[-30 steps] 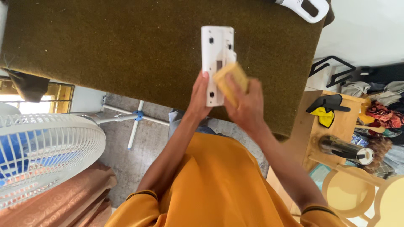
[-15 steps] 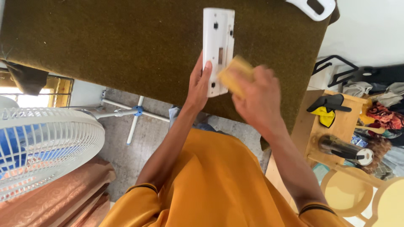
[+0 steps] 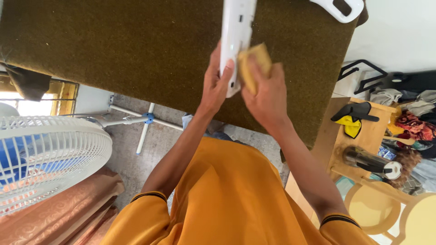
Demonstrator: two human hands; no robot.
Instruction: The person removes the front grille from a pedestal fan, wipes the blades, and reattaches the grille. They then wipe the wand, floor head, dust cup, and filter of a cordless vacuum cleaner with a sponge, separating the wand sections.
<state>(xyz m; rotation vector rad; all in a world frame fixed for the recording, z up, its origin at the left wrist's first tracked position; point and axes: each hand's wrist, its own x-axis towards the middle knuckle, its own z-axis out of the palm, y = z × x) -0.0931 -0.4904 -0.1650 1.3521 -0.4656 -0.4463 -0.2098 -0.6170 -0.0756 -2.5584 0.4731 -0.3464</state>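
Left hand point(image 3: 217, 86) tilts white panel point(image 3: 236, 36); right hand point(image 3: 265, 97) presses yellow sponge point(image 3: 254, 63) over olive table point(image 3: 113, 41)

An olive carpet-covered bench point(image 3: 113, 41) spans the view. A white pedestal fan point(image 3: 45, 159) stands by a bright window point(image 3: 32, 106); a cluttered wooden shelf point(image 3: 368, 131) sits opposite, over grey speckled floor point(image 3: 131, 159).

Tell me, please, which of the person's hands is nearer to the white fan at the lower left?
Left. The left hand grips the white plastic part, on the side of the fan; the right hand, pressing a yellow sponge, is farther away.
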